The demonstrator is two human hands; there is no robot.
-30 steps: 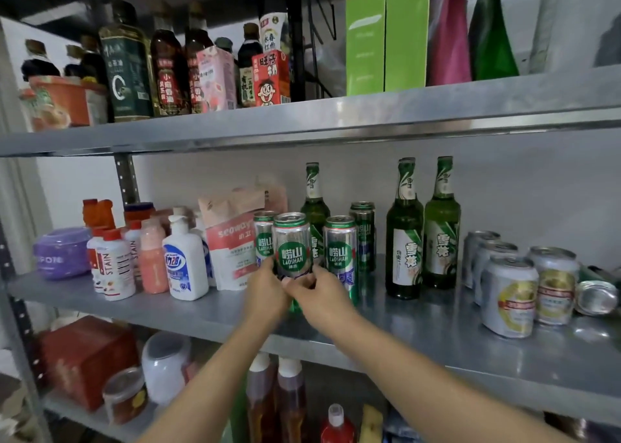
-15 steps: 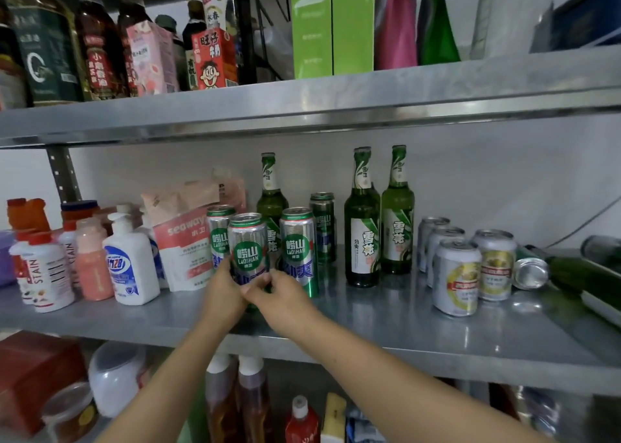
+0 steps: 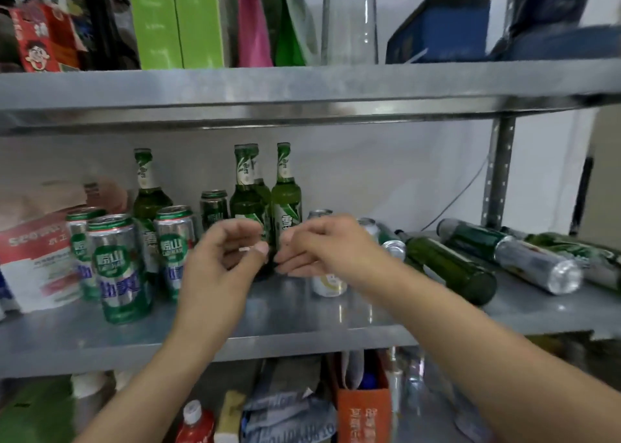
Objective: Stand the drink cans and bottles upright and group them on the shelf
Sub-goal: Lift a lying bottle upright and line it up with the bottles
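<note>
Both hands hover in the middle of the frame, just in front of the shelf (image 3: 302,311). The left hand (image 3: 225,258) and the right hand (image 3: 319,244) have loosely curled fingers and grip nothing. Their fingertips are near each other but not touching (motion blur softens their outlines). Left of centre, green cans (image 3: 119,268) stand upright in a cluster, with upright bottles (image 3: 285,194) behind them. Pale cans (image 3: 327,283) stand partly hidden behind the right hand. At the right of the frame a dark bottle (image 3: 450,268) and a silver can (image 3: 537,268) lie on their sides, with more bottles lying behind them. A red-and-white pouch (image 3: 33,258) stands at the left edge.
</note>
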